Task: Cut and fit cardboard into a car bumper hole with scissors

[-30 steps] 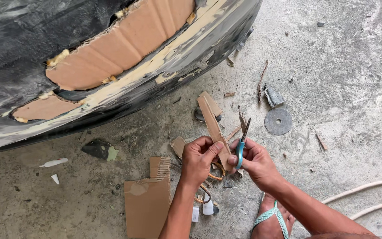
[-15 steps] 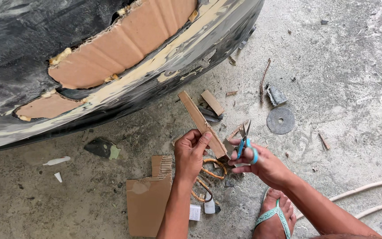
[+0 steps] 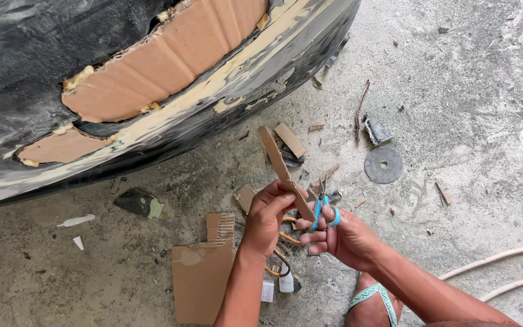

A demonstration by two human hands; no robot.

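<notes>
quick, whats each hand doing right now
Left hand: closed, holding a narrow cardboard strip.
Right hand: closed, fingers through the handles of blue scissors at the strip.

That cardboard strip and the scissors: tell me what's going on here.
A person crouched on the concrete floor holds a narrow cardboard strip in the left hand and blue-handled scissors in the right hand, blades at the strip. Above sits a black curved panel patched with cardboard; offcuts and a grey disc lie around.
</notes>
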